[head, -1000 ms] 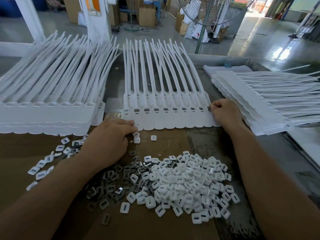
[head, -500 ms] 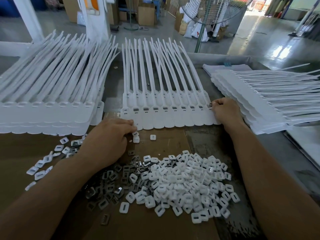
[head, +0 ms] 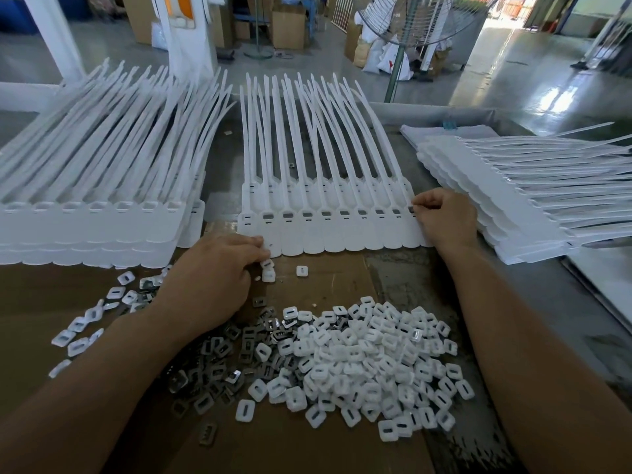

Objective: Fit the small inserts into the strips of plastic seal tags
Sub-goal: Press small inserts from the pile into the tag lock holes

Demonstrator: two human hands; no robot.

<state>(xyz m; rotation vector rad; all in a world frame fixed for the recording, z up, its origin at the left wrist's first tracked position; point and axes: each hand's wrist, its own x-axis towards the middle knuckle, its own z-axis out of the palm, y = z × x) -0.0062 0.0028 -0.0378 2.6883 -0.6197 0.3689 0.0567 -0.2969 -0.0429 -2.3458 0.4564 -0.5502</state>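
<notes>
A strip of white plastic seal tags (head: 328, 234) lies flat in the middle, tails pointing away; most of its sockets show dark metal inserts. My right hand (head: 444, 220) pinches at the rightmost socket of the strip, fingers closed on a small insert. My left hand (head: 212, 278) rests fingers down on the strip's left lower edge, touching small white caps (head: 268, 273). A heap of white plastic caps (head: 369, 357) and dark metal inserts (head: 219, 367) lies on the brown cardboard (head: 325, 282) in front.
A tall stack of tag strips (head: 92, 220) stands at the left, another stack (head: 513, 206) at the right with tails pointing right. Loose caps (head: 85, 323) lie scattered at the left. A fan on a pole (head: 393, 73) and boxes stand beyond the table.
Hardly anything moved. My right hand stays at the rightmost socket and my left hand keeps its place on the strip's left edge.
</notes>
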